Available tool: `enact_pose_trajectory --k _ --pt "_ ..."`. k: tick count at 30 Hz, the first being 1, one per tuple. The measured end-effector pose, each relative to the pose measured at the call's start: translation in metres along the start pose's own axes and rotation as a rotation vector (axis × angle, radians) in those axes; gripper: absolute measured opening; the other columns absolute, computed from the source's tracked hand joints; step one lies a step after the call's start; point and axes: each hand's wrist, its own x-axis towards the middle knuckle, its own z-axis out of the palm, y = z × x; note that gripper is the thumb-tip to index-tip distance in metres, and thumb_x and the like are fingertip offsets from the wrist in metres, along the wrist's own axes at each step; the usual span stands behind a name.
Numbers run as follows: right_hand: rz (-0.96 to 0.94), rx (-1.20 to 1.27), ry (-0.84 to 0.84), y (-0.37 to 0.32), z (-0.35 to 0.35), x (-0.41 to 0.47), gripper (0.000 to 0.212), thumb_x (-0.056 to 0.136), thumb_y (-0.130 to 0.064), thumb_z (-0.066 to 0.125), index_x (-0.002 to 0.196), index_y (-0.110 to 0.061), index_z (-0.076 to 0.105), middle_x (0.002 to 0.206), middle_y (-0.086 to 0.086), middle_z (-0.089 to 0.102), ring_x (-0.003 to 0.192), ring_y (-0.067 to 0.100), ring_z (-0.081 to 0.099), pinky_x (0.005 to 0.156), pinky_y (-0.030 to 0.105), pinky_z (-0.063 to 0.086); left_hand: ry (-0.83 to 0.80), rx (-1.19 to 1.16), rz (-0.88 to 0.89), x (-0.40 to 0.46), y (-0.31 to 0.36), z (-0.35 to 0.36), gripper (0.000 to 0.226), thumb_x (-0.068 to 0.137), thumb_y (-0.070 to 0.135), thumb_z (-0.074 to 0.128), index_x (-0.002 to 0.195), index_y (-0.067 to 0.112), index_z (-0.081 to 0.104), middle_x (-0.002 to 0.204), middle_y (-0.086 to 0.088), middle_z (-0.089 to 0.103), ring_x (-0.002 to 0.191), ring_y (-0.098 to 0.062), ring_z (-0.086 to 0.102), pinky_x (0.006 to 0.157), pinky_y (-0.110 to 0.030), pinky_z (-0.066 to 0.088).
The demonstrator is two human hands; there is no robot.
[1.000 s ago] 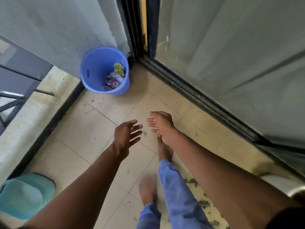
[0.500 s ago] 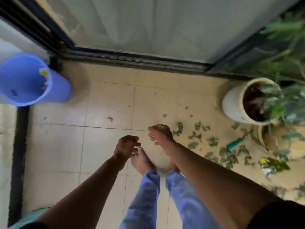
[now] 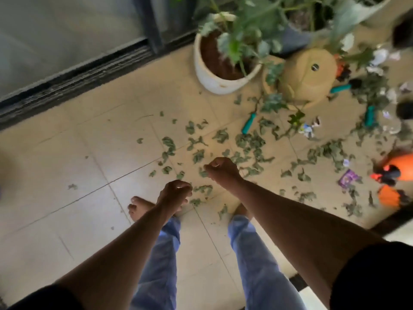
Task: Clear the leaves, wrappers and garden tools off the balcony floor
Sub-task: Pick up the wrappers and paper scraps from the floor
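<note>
Both hands hang over the tiled floor [image 3: 67, 166], left hand [image 3: 173, 194] and right hand [image 3: 221, 170] loosely curled, seemingly holding nothing. Leaves [image 3: 245, 142] lie scattered just ahead, a teal-handled tool [image 3: 249, 123] beside the white pot [image 3: 209, 78], a purple wrapper [image 3: 347, 178] further right.

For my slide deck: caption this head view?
Both hands, left and right, loosely curled and empty above scattered leaves near a white plant pot.

Single head-worn view, looking steeply down from standing height — tiled floor [image 3: 67, 175], close wide-angle.
</note>
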Motion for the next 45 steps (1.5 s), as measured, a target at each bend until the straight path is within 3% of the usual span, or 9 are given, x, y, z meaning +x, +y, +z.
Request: enact_pose_trajectory --k 8,13,18,21,26,31,39,42,45 --pt "0.094 0.131 0.107 0.113 -0.138 0.015 0.022 0.09 -0.037 0.068 0.101 -0.018 0.071 0.107 0.004 0.075 0.106 0.024 0.069 0.088 0.027 0.052 -0.07 0.26 0.071 0.003 0.081 0.163 0.021 0.102 0.024 0.058 0.12 0.019 0.067 0.107 -0.008 0.076 0.101 -0.027 0.072 0.092 -0.046 0.058" --pt "0.135 0.154 0.175 0.181 -0.22 0.021 0.026 0.092 -0.04 0.066 0.109 -0.021 0.071 0.122 0.004 0.07 0.116 0.027 0.064 0.092 0.029 0.05 -0.11 0.42 0.121 0.004 0.135 0.252 0.01 0.102 0.02 0.058 0.103 0.024 0.067 0.111 -0.013 0.076 0.103 -0.03 0.072 0.092 -0.045 0.057" --pt "0.212 0.249 0.244 0.242 -0.284 0.024 0.023 0.088 -0.041 0.068 0.101 -0.023 0.072 0.11 0.002 0.073 0.102 0.027 0.068 0.087 0.034 0.057 -0.171 0.519 0.203 0.016 0.182 0.324 0.023 0.102 0.018 0.059 0.122 0.01 0.068 0.109 -0.017 0.075 0.087 -0.023 0.07 0.069 -0.023 0.051" --pt "0.246 0.286 0.289 0.265 -0.313 0.031 0.022 0.086 -0.041 0.069 0.099 -0.024 0.074 0.104 0.002 0.075 0.088 0.022 0.07 0.071 0.023 0.052 -0.205 0.521 0.218 0.02 0.207 0.362 0.008 0.104 0.015 0.058 0.105 0.015 0.065 0.111 -0.023 0.073 0.071 -0.015 0.062 0.057 -0.02 0.045" --pt "0.297 0.415 0.34 0.293 -0.344 0.049 0.019 0.085 -0.042 0.068 0.095 -0.026 0.071 0.098 0.0 0.074 0.093 0.025 0.07 0.075 0.027 0.051 -0.258 0.637 0.201 0.037 0.243 0.417 0.014 0.101 0.01 0.055 0.093 0.014 0.066 0.091 -0.017 0.065 0.075 -0.024 0.056 0.054 -0.022 0.043" --pt "0.333 0.503 0.371 0.308 -0.371 0.064 0.015 0.085 -0.043 0.066 0.087 -0.029 0.069 0.074 -0.012 0.07 0.071 0.017 0.069 0.07 0.031 0.059 -0.272 0.764 0.176 0.052 0.277 0.461 0.032 0.072 0.031 0.058 0.089 0.008 0.073 0.095 -0.025 0.073 0.074 -0.025 0.061 0.062 -0.028 0.042" --pt "0.385 0.452 0.335 0.326 -0.437 0.077 0.011 0.09 -0.036 0.061 0.096 -0.029 0.069 0.096 -0.002 0.075 0.084 0.019 0.07 0.073 0.028 0.054 -0.318 0.96 0.172 0.08 0.333 0.512 0.012 0.093 0.019 0.063 0.094 0.013 0.073 0.09 -0.017 0.077 0.075 -0.029 0.072 0.05 -0.019 0.05" --pt "0.438 0.475 0.363 0.345 -0.453 0.084 0.013 0.091 -0.035 0.062 0.098 -0.028 0.07 0.099 -0.002 0.075 0.088 0.02 0.069 0.079 0.031 0.056 -0.351 0.973 0.13 0.083 0.351 0.536 0.021 0.078 0.032 0.067 0.093 0.019 0.072 0.095 -0.014 0.077 0.082 -0.028 0.07 0.071 -0.032 0.056" --pt "0.499 0.5 0.389 0.373 -0.459 0.095 0.013 0.091 -0.034 0.063 0.099 -0.026 0.07 0.101 -0.001 0.074 0.094 0.024 0.069 0.079 0.03 0.054 -0.337 0.955 0.115 0.098 0.357 0.56 0.005 0.085 0.027 0.068 0.087 0.022 0.068 0.094 -0.01 0.076 0.078 -0.024 0.068 0.068 -0.029 0.05"
